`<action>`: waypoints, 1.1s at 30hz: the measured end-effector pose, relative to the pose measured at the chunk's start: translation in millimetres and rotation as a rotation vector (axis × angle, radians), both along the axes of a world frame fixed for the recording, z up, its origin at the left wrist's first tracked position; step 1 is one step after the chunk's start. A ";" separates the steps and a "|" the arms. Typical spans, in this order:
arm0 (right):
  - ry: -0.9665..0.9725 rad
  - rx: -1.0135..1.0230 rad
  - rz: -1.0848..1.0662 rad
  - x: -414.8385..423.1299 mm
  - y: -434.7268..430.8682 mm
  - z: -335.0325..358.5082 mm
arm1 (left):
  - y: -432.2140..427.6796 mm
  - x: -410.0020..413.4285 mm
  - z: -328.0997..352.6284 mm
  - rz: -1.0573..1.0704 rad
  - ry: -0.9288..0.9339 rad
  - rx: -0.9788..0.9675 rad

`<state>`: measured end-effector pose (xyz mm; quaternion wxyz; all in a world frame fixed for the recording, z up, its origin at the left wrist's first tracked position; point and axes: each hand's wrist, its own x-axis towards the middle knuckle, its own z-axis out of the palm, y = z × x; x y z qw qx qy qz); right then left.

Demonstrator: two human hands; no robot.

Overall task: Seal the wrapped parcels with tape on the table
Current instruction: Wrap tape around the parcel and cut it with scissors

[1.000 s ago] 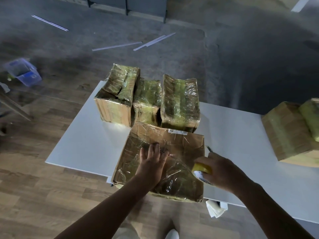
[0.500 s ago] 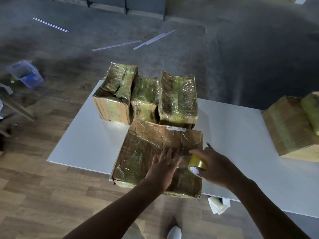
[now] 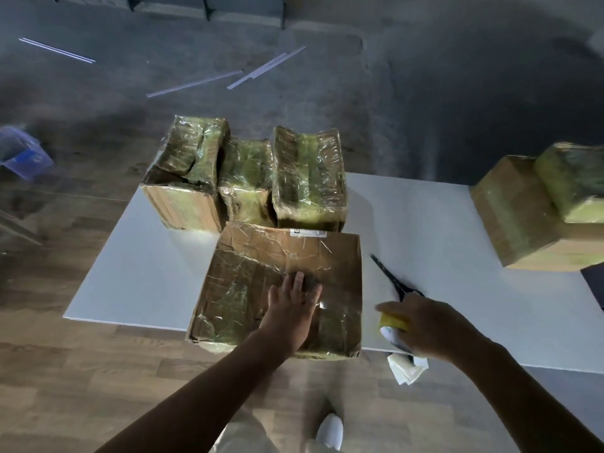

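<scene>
Right hand [image 3: 428, 325] has slid off the big flat brown cardboard parcel wrapped in clear film [image 3: 261, 256] since half a sec ago. It now sits over the white tabletop [image 3: 147, 273], just beside the parcel's right edge, fingers curled round a yellow roll of tape [image 3: 392, 322]. That move uncovers black scissors [image 3: 389, 276] lying on the tabletop, handles hidden behind the hand. Left hand [image 3: 294, 308] stays spread flat, palm down, on the parcel's top. Parcel lies at the tabletop's near edge, right up against a row of three upright film-wrapped yellowish parcels [image 3: 248, 178] behind it. Two more wrapped boxes [image 3: 536, 210] stacked at far right, same as before. Folded white paper [image 3: 407, 367] pokes out below the near edge, under the right hand.
</scene>
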<state>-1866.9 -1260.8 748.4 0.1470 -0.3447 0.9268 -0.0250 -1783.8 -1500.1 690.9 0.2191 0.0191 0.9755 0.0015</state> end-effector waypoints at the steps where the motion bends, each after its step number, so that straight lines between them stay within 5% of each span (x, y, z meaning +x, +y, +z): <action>1: -0.007 0.026 0.011 3.1 3.0 -4.6 | 2.6 -0.8 1.7 0.004 -0.015 -0.020; 11: -0.056 0.009 0.020 8.4 -8.7 -43.8 | 49.1 -10.5 6.7 -0.232 0.173 -0.226; 21: -0.063 -0.086 -0.030 16.4 -7.8 -49.6 | 75.9 -9.2 19.3 -0.147 -0.019 -0.343; 33: -0.153 -0.118 -0.078 16.4 -5.1 -60.2 | 80.3 18.3 15.2 -0.166 0.022 -0.058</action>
